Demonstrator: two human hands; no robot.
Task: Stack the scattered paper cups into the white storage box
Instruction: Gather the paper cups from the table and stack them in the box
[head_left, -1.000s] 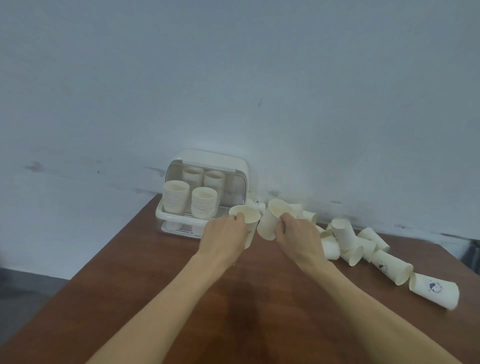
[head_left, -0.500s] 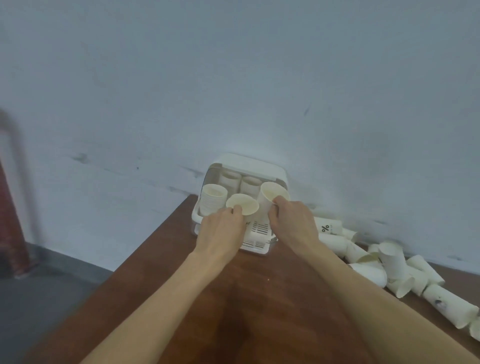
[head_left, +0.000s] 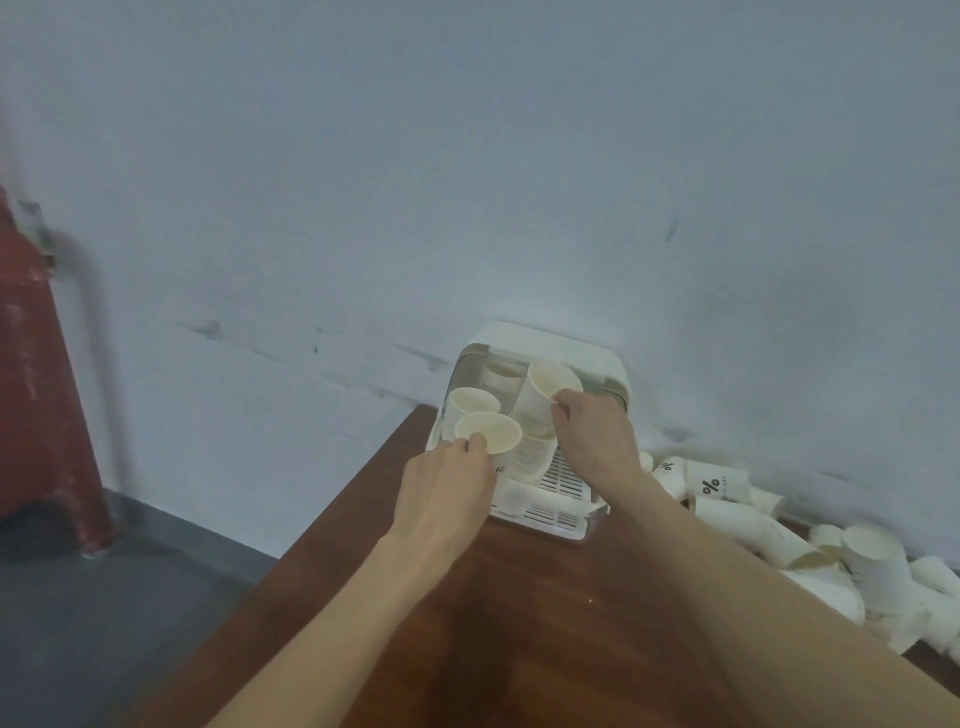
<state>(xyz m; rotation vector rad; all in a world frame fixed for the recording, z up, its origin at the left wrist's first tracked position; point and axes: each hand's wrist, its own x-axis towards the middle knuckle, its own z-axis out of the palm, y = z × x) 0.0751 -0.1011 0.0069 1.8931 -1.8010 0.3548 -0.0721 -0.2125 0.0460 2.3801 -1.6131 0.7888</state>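
A pale grey-blue wall (head_left: 467, 156) fills most of what I see, scuffed with dark marks low down. At the far left edge stands a red, worn object (head_left: 36, 395) on the grey floor (head_left: 104, 597); it is too blurred to name.

The brown wooden table (head_left: 519, 623) runs from the near edge up to the wall. At its far end, against the wall, sits the white storage box (head_left: 566, 512), lid (head_left: 550, 345) raised at the back, slatted tray showing at the front. Inside it stand stacks of paper cups: one stack (head_left: 470, 408) at the left, another (head_left: 501, 376) further back, partly hidden.

To the right of the box, along the wall, the scattered paper cups (head_left: 769, 530) lie in a heap on their sides, some printed with a percent sign.

Both bare arms reach forward over the table. The right hand (head_left: 595, 441) pinches the rim of a cup (head_left: 545, 395), thumb and fingers curled on it, holding it tilted over the stacks inside the box. The left hand (head_left: 447, 488) grips a second cup (head_left: 491, 436) at its rim and side, mouth up, over the front left of the box, just beside the left stack.
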